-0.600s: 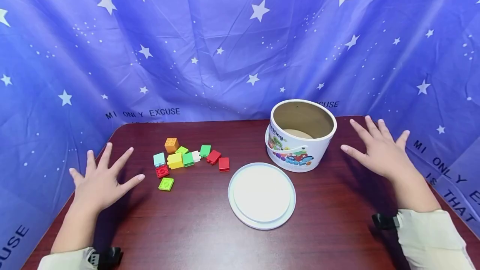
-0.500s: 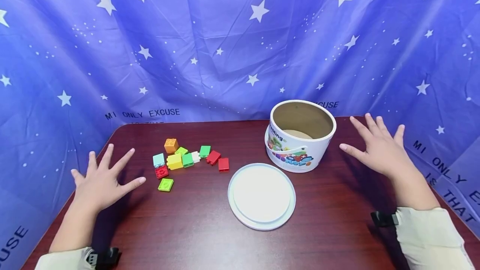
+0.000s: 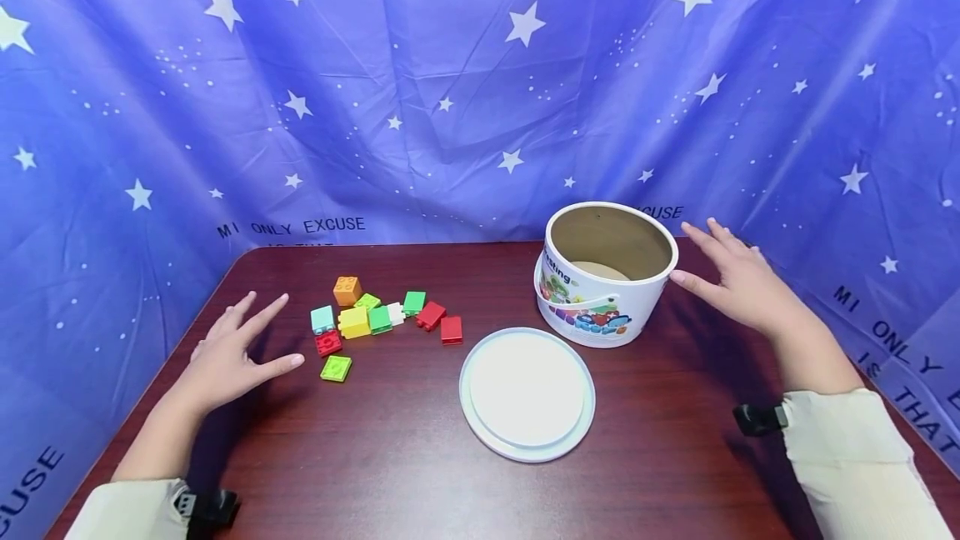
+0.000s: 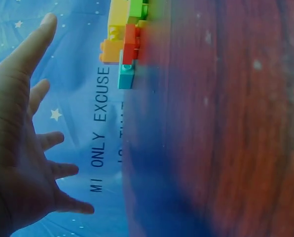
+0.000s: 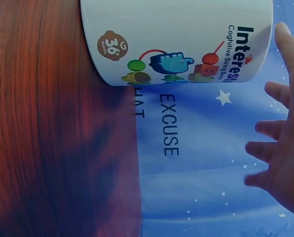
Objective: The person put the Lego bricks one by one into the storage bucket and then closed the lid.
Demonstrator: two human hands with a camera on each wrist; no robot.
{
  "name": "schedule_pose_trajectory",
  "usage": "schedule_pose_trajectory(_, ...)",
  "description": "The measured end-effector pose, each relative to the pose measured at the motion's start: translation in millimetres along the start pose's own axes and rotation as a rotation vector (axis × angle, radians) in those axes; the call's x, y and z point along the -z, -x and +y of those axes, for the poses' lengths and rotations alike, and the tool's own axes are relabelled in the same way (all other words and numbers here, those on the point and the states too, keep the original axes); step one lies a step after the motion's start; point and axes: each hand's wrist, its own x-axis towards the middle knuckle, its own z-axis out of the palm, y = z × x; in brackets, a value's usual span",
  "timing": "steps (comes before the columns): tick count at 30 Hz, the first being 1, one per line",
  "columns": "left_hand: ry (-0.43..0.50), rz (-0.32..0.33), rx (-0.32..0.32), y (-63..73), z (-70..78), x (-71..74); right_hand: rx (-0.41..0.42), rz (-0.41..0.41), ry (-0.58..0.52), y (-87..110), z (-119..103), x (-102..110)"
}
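Observation:
My left hand (image 3: pixel 228 357) hovers over the table's left side with fingers spread, holding nothing. Just right of it lie several toy building bricks, among them an orange brick (image 3: pixel 347 290), a yellow brick (image 3: pixel 354 322), a light-blue brick (image 3: pixel 322 319) and a lime brick (image 3: pixel 336 368). Beside the white bucket (image 3: pixel 592 319), my right hand (image 3: pixel 746 286) has its fingers extended, the thumb tip right at the bucket's rim. The bucket stands upright without its lid, and its cardboard-coloured inside shows. In the right wrist view the printed bucket side (image 5: pixel 162 29) is close to the thumb.
A round white lid (image 3: pixel 527 390) lies flat on the dark red wooden table (image 3: pixel 360 457), in front of the bucket. Two red bricks, such as the red brick (image 3: pixel 452 330), lie between the pile and the lid. A blue star-patterned curtain (image 3: pixel 450 48) hangs behind and at both sides.
My right hand has moved left, up to the bucket's rim. The left hand has turned and shifted right toward the bricks, its fingers closer together. The head view has shifted slightly.

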Motion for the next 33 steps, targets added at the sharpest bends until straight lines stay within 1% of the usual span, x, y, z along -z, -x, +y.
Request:
schedule_pose_trajectory(4, 0.086, 0.007, -0.036, -6.7, -3.9, -4.5, 0.007, -0.029, -0.070, -6.9, 2, -2)
schedule_pose_trajectory(8, 0.170, -0.006, -0.071, -14.7, -5.2, -6.8, 0.034, -0.022, -0.152, -13.1, 6, -4)
schedule_pose_trajectory(11, 0.205, -0.029, -0.077, -20.9, -5.6, -7.7, 0.030, -0.033, -0.242, -16.5, 8, -5)
schedule_pose_trajectory(12, 0.211, -0.041, -0.073, -22.8, -5.8, -8.2, 0.010, -0.038, -0.275, -16.9, 7, -5)
schedule_pose_trajectory(15, 0.233, -0.075, -0.052, -27.7, -6.2, -9.0, -0.018, -0.073, -0.437, -18.4, 8, -7)
schedule_pose_trajectory(18, 0.261, -0.100, -0.036, -32.4, -6.3, -8.6, -0.049, -0.088, -0.636, -20.1, 9, -11)
schedule_pose_trajectory(19, 0.273, -0.103, -0.033, -33.9, -6.2, -8.3, -0.044, -0.094, -0.695, -20.6, 9, -13)
schedule_pose_trajectory(22, 0.310, -0.103, -0.037, -38.7, -7.4, -8.2, -0.036, -0.085, -0.796, -21.3, 10, -16)
schedule_pose_trajectory(24, 0.332, -0.102, -0.033, -41.8, -9.4, -8.9, -0.024, -0.078, -0.817, -21.5, 11, -19)
schedule_pose_trajectory(26, 0.361, -0.113, -0.013, -44.8, -11.8, -9.9, -0.020, -0.072, -0.825, -21.9, 12, -21)
schedule_pose_trajectory(30, 0.413, -0.150, 0.050, -50.7, -16.7, -12.5, -0.021, -0.055, -0.797, -22.6, 15, -26)
schedule_pose_trajectory(33, 0.433, -0.165, 0.065, -54.9, -19.0, -14.9, -0.023, -0.047, -0.787, -22.6, 16, -28)
